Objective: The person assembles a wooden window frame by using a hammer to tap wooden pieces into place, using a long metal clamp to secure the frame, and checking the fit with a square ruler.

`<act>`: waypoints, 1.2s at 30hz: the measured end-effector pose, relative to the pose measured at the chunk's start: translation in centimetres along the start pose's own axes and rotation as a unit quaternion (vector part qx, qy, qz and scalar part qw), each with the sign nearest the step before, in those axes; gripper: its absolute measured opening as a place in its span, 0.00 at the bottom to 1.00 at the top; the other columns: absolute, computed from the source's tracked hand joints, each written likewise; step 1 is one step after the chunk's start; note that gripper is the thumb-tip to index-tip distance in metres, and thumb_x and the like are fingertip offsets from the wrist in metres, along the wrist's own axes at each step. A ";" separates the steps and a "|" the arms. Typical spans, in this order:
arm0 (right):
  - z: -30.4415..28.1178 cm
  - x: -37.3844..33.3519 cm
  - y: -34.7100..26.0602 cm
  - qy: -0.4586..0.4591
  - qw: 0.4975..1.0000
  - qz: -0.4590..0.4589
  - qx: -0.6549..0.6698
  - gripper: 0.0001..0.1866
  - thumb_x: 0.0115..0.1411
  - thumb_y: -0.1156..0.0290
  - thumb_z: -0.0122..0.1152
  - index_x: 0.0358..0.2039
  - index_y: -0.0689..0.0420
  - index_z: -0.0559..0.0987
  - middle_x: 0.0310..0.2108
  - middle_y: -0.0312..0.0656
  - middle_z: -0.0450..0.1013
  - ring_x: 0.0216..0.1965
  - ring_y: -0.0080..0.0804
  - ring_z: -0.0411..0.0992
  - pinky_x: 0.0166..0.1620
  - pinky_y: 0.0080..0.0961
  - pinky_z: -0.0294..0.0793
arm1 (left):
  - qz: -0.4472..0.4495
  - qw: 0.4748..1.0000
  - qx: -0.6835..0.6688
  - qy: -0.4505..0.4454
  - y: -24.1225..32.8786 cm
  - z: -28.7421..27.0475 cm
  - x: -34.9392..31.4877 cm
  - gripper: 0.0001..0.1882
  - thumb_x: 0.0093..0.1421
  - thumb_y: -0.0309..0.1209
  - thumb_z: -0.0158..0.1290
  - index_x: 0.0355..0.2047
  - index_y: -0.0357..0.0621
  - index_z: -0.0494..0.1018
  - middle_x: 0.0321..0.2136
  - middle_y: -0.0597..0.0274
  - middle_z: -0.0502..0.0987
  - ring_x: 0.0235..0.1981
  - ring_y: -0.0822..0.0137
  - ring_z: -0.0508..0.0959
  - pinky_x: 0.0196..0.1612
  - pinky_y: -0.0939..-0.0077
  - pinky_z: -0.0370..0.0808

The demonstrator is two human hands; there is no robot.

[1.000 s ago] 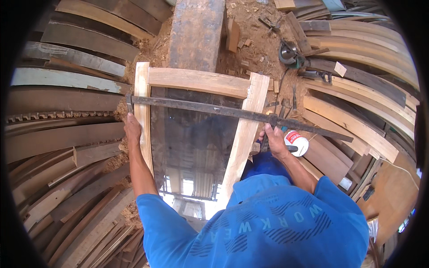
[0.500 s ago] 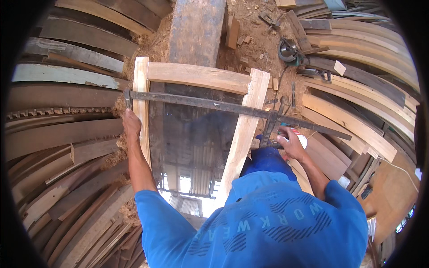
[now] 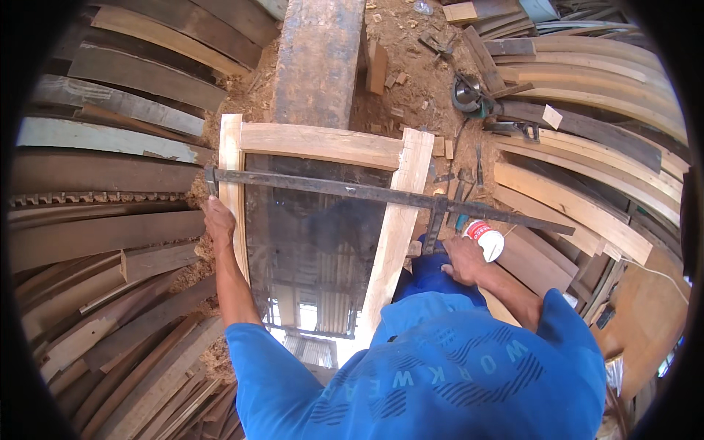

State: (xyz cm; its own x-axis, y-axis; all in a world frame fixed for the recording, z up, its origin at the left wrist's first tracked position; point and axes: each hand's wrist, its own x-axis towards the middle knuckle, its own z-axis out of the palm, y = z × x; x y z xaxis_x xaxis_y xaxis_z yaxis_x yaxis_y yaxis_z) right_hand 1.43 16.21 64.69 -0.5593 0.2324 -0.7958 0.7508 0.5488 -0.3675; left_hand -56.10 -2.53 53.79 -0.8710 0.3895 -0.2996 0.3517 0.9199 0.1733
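Note:
A long dark metal bar clamp (image 3: 323,183) lies across a pale wooden frame (image 3: 323,144), reaching past both side rails. My left hand (image 3: 219,221) is closed around the clamp's end jaw, outside the left rail. Beyond the right rail, the sliding jaw (image 3: 435,226) hangs toward me, with a small wood block (image 3: 415,248) by the rail. My right hand (image 3: 465,259) is closed at the screw end beside this jaw; its palm and fingers largely cover the handle. The frame rests over a dark, glossy, reflecting surface (image 3: 315,235).
Stacked planks (image 3: 110,172) line the left side and more boards (image 3: 587,198) the right. A red-and-white tub (image 3: 485,240) stands beside my right hand. Farther off, a circular saw (image 3: 469,95), a handsaw (image 3: 517,130) and wood offcuts lie on the shaving-covered floor (image 3: 411,44).
My right hand has moved slightly down and left, closing at the clamp's screw end. More of the tub shows. The frame and clamp sit slightly lower in view; my left hand keeps its hold.

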 end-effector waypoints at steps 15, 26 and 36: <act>-0.8 2.3 1.0 -0.043 0.997 0.033 0.052 0.29 0.53 0.55 0.69 0.48 0.64 0.75 0.38 0.59 0.78 0.44 0.57 0.77 0.46 0.49 0.74 | 0.038 0.998 -0.034 0.025 0.7 -0.3 -0.5 0.31 0.73 0.46 0.27 0.43 0.32 0.74 0.42 0.29 0.76 0.47 0.30 0.74 0.50 0.40 0.69; 0.4 3.3 -1.0 -0.031 0.994 0.104 -0.017 0.19 0.51 0.64 0.68 0.36 0.66 0.78 0.36 0.60 0.79 0.41 0.57 0.78 0.44 0.47 0.78 | 0.006 1.000 -0.021 0.018 1.1 -0.7 -0.7 0.28 0.72 0.47 0.32 0.42 0.34 0.73 0.40 0.26 0.76 0.45 0.28 0.75 0.49 0.37 0.69; -0.3 2.4 0.3 -0.053 0.998 0.035 0.019 0.32 0.53 0.53 0.69 0.49 0.64 0.73 0.40 0.59 0.78 0.45 0.59 0.76 0.48 0.49 0.74 | 0.010 0.999 -0.043 0.020 1.0 -0.2 -0.7 0.28 0.72 0.48 0.33 0.42 0.34 0.73 0.41 0.26 0.76 0.44 0.29 0.76 0.49 0.40 0.71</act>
State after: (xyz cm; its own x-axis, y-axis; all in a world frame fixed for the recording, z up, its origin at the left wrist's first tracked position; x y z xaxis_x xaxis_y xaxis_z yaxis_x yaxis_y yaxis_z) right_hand 0.24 17.21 62.83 -0.4657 0.1829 -0.8658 0.8011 0.5029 -0.3247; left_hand -55.22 -1.94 54.37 -0.8779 0.4035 -0.2579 0.3398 0.9043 0.2583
